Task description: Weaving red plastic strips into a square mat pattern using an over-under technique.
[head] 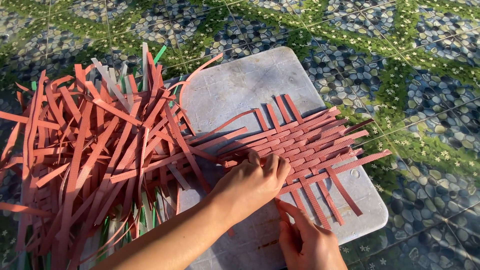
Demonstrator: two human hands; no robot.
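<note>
- The woven patch point(305, 142) of reddish-brown strips is lying on the right half of a pale grey board point(240, 85), which is resting on a floor point(425, 60) printed with pebbles and green leaves.
- The patch is running slantwise: one set of strips is stretching from near-left to far-right, the crossing set from far-left to near-right, with loose ends sticking out on every side.
- The left hand point(252, 182) is pressing down flat on the near-left edge of the weave, fingers curled together over the strips there; it is touching the patch directly and is the nearer of the two to the woven part.
- The right hand point(305, 240) is sitting just nearer than the left, at the near edge of the board, its fingers closing on the near end of a single strip point(312, 202) that is trailing out of the weave towards the person. Whether the pinch is firm I cannot tell.
- The two hands are lying close together, almost touching.
- No container is showing. The spare strips point(95, 150) are lying in a loose heap to the left of the board, partly overlapping its left edge, mostly reddish-brown with a few green and whitish ones among them.
</note>
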